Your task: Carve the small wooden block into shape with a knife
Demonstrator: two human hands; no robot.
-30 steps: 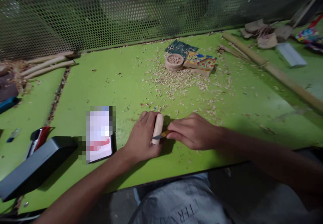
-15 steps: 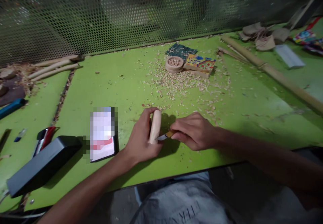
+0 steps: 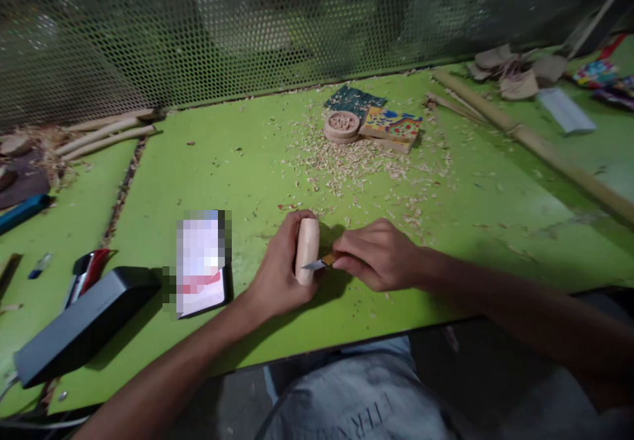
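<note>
Near the front edge of the green table [image 3: 238,182], my left hand [image 3: 280,265] grips a pale, rounded piece of wood [image 3: 308,245], held on its edge with the narrow side toward me. Thumb and fingers wrap its left side and ends. My right hand [image 3: 376,255] is closed around the handle of a small carving knife [image 3: 317,263]. Its blade points left and lies across the lower part of the wood. Most of the knife's handle is hidden inside the right fist.
A phone [image 3: 201,265] with a blurred screen lies left of my hands, beside a dark grey box [image 3: 89,324]. Wood shavings [image 3: 341,162] surround a carved round wooden piece [image 3: 341,127] and a painted block [image 3: 391,126]. A bamboo pole [image 3: 515,129] crosses the right side.
The knife blade has moved slightly up and left across the wood. The wood has turned a little in my left hand, showing more of its face.
</note>
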